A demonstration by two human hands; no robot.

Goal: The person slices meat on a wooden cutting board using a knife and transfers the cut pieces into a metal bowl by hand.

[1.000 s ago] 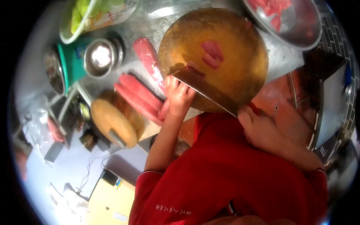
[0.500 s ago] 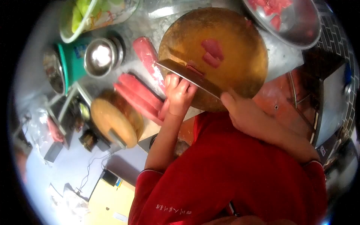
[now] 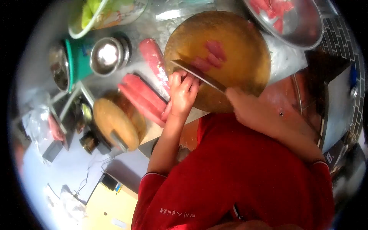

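Note:
My right hand (image 3: 238, 100) is closed around the handle of a cleaver (image 3: 203, 78), whose blade slants up and left over the round wooden chopping board (image 3: 245, 57). Just below the blade, my left hand (image 3: 181, 92) has its fingers curled down on a piece of raw meat, mostly hidden by the hand. Beyond the blade, several thin meat slices (image 3: 215, 50) lie on the board. Left of my left hand, long pieces of raw meat (image 3: 140, 96) rest side by side, and another long piece (image 3: 152, 57) lies by the board's left edge.
A metal bowl (image 3: 303, 32) with cut meat stands at the upper right. Small metal bowls (image 3: 105, 56) and a basin (image 3: 126, 13) with green vegetables are at the upper left. A second round wooden board (image 3: 115, 122) leans at the left.
The cleaver has shifted slightly toward me, with its blade closer to my left fingers. Another slice now lies flat on the board beside the earlier ones. My left hand stays almost in place.

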